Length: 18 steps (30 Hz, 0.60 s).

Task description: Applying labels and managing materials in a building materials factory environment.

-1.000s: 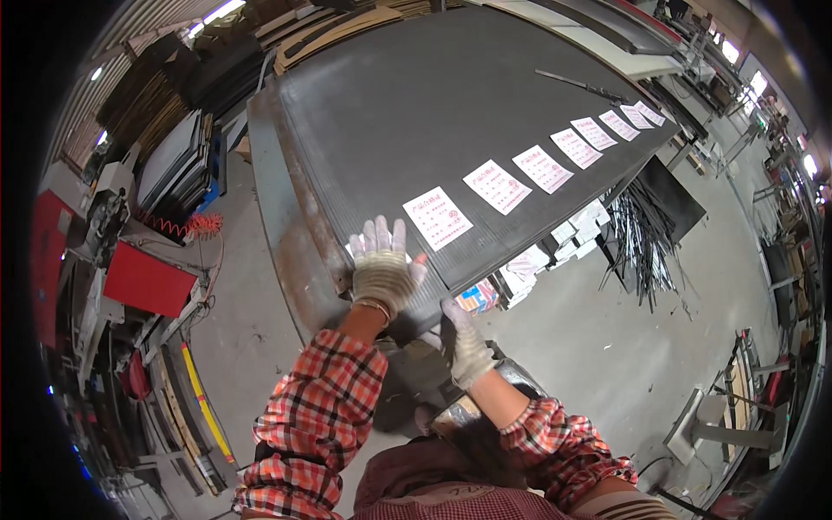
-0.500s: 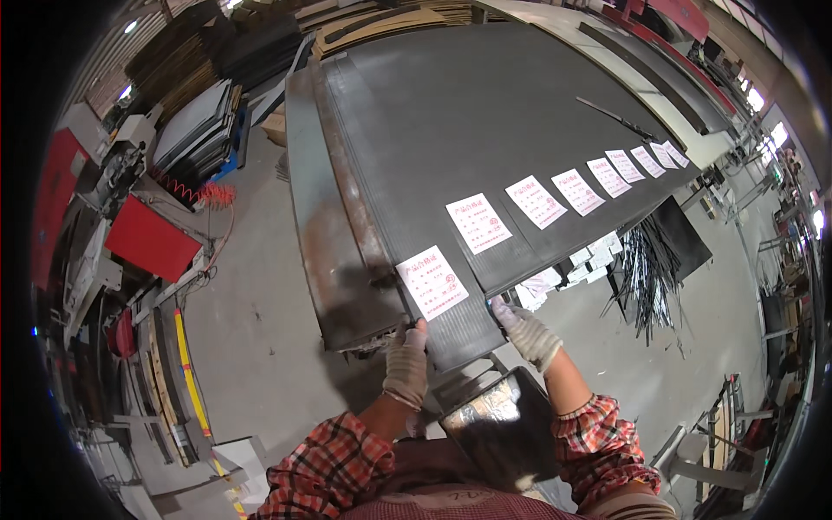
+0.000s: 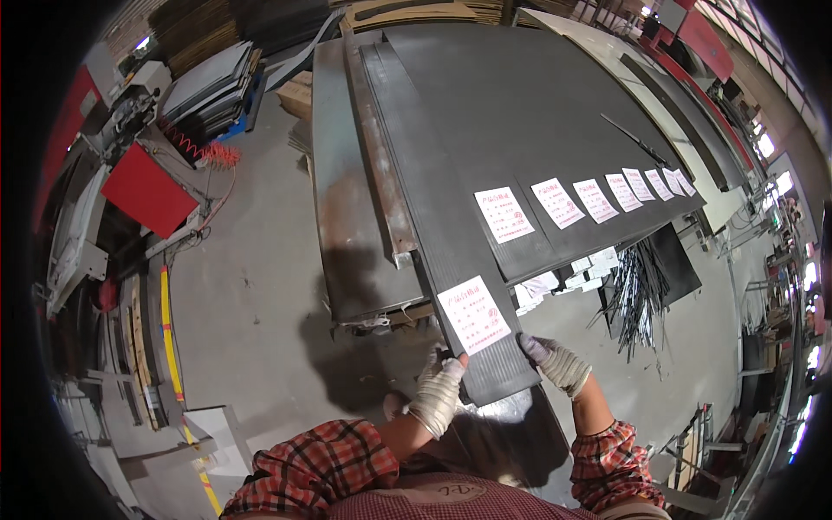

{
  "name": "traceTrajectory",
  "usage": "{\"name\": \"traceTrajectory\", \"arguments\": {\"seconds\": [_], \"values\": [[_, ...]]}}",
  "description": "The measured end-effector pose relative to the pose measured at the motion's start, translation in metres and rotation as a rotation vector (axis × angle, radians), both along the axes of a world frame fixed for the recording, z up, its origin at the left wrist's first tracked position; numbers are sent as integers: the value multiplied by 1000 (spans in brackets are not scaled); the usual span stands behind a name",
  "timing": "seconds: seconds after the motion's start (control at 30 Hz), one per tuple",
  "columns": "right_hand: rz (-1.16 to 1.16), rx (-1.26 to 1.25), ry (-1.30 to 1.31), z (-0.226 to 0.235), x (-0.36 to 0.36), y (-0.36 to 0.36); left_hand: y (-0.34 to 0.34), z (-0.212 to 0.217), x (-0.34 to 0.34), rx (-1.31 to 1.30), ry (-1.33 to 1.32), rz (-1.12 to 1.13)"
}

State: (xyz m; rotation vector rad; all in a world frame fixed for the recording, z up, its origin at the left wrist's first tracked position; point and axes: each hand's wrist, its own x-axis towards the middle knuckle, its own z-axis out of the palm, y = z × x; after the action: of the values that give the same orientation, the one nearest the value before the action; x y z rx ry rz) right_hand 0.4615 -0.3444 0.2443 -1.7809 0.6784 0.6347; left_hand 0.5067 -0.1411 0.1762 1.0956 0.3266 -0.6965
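A long dark ribbed panel [image 3: 451, 234] juts off the near edge of a stack of dark sheets [image 3: 520, 113]. It carries a white paper label [image 3: 474, 315] near its near end. My left hand [image 3: 438, 396], in a white work glove, grips the panel's near left corner. My right hand [image 3: 555, 362], also gloved, holds the near right edge. Both sleeves are red plaid.
More white labels [image 3: 579, 200] lie in a row along the stack's edge. A rusty metal table [image 3: 347, 225] sits under the stack at left. Black strips [image 3: 637, 290] and loose labels lie on the floor at right. A red machine [image 3: 147, 192] and stacked boards stand at left.
I have stepped back, and the panel has slid toward me off the stack. Both hands moved from resting on the sheet edge to gripping the panel's near end.
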Motion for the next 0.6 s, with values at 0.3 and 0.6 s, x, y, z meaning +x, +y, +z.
{"name": "traceTrajectory", "arguments": {"seconds": [0.3,0.6], "values": [[-166,-8,-220,-51,28,6,-34,-2,22,-84,-42,197],[-152,99,-146,-25,33,10,-47,-2,13,184,-216,210]]}}
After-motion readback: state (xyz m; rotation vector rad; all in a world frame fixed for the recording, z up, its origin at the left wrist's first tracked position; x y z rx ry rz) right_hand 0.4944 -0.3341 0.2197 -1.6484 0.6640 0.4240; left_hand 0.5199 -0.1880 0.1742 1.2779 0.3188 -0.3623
